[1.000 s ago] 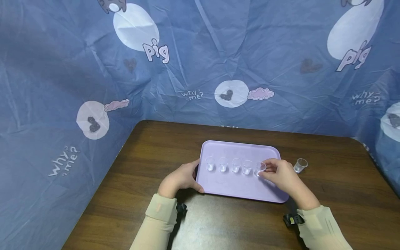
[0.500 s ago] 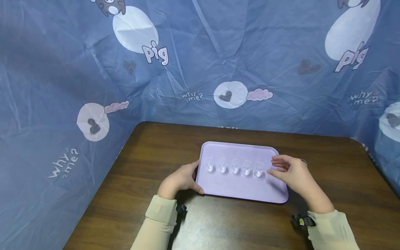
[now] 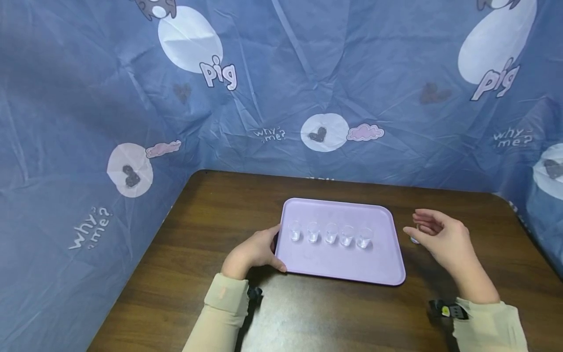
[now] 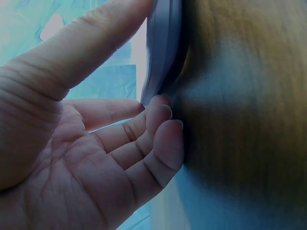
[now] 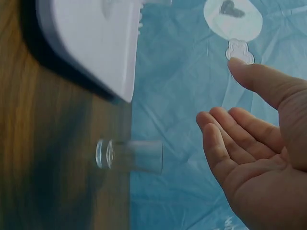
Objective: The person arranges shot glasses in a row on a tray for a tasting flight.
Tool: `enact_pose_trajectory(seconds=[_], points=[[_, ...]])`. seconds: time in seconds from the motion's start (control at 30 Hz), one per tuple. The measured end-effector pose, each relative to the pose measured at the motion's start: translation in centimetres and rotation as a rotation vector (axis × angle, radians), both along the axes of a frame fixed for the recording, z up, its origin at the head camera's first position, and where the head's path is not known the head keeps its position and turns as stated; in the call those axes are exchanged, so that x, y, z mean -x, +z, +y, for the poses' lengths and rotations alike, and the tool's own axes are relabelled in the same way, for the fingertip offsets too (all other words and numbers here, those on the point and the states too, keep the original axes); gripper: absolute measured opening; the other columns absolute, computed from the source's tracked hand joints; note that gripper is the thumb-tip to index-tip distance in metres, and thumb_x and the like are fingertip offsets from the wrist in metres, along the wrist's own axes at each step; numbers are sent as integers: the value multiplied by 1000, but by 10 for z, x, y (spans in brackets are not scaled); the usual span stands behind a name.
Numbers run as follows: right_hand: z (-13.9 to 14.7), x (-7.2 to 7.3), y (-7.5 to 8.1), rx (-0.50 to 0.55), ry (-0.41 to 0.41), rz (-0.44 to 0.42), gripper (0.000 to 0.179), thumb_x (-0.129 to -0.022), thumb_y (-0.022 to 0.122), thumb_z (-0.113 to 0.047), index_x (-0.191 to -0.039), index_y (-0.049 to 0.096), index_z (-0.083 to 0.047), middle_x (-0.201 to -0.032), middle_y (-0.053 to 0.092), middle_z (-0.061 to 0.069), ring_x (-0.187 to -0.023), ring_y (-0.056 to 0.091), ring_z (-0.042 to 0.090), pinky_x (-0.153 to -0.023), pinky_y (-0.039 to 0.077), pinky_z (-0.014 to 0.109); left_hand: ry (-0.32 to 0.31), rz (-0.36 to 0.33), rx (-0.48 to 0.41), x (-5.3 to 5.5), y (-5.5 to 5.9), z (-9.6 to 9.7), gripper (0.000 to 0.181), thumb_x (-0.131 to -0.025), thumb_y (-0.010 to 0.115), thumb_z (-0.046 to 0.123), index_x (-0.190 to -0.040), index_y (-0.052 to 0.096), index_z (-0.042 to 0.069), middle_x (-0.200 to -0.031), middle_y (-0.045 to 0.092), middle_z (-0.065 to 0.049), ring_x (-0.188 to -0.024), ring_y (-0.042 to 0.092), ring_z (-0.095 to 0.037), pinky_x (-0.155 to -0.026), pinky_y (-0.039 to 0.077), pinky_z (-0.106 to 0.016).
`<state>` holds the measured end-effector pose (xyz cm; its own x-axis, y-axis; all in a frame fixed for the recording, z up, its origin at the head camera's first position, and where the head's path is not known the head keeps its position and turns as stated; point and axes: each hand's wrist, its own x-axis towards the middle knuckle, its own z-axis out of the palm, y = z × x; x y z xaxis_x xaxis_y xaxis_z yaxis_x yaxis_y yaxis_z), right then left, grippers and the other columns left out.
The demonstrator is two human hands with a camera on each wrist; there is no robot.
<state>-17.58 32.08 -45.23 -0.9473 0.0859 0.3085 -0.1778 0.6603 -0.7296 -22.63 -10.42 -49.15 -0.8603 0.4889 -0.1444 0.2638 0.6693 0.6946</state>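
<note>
A lilac tray [image 3: 325, 261] lies on the table, bearing several small clear plastic cups in one row; the rightmost cup [image 3: 364, 238] stands right of the tray's middle. My left hand [image 3: 252, 254] holds the tray's left end, thumb at the near corner and index finger along the side; the other fingertips reach down to the tabletop in the left wrist view. Off the tray's right side, my right hand [image 3: 448, 244] hovers with thumb and fingers apart, holding nothing. Another clear cup [image 5: 136, 155] stands upright on the table, mostly hidden behind that hand in the head view.
The brown wooden table [image 3: 211, 210] has rounded far corners. A blue printed cloth [image 3: 264, 88] hangs behind it and along the left side. Light reflects off the tabletop in front of the tray.
My right hand has let go of the rightmost cup on the tray and moved right, to the cup standing on the table. My left hand has stayed at the tray's left end.
</note>
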Motion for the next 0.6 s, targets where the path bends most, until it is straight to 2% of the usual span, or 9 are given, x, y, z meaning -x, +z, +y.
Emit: enact_pose_trajectory(seconds=[0.2, 0.43, 0.53, 0.6], points=[[14, -3, 2, -4, -74, 42, 54, -85, 86, -16, -129, 64, 7, -116, 68, 24, -93, 59, -11, -78, 47, 10, 6, -1, 12, -1, 2, 0, 116, -59, 101, 16, -155, 37, 0, -93, 64, -5, -81, 58, -18, -80, 49, -39], [28, -1, -2, -77, -138, 19, 61, -83, 88, -25, -130, 63, 7, -115, 69, 25, -88, 49, -19, -75, 44, 6, 3, 0, 9, -1, 1, 0, 116, -59, 101, 15, -155, 37, -1, -94, 65, -6, -80, 59, -18, -80, 50, -39], [31, -1, -4, -107, -151, -6, 63, -83, 87, -27, -130, 63, 8, -116, 68, 25, -88, 50, -15, -74, 43, 5, 3, -1, 7, -1, 1, 0, 115, -59, 101, 15, -154, 38, -1, -97, 65, -6, -82, 58, -18, -81, 49, -39], [33, -1, -6, -129, -153, -30, 64, -84, 87, -30, -130, 62, 8, -117, 68, 26, -91, 58, -4, -72, 42, 5, 3, -3, 7, -1, 1, 0, 115, -59, 101, 15, -154, 38, -1, -98, 65, -6, -83, 58, -18, -82, 49, -39]])
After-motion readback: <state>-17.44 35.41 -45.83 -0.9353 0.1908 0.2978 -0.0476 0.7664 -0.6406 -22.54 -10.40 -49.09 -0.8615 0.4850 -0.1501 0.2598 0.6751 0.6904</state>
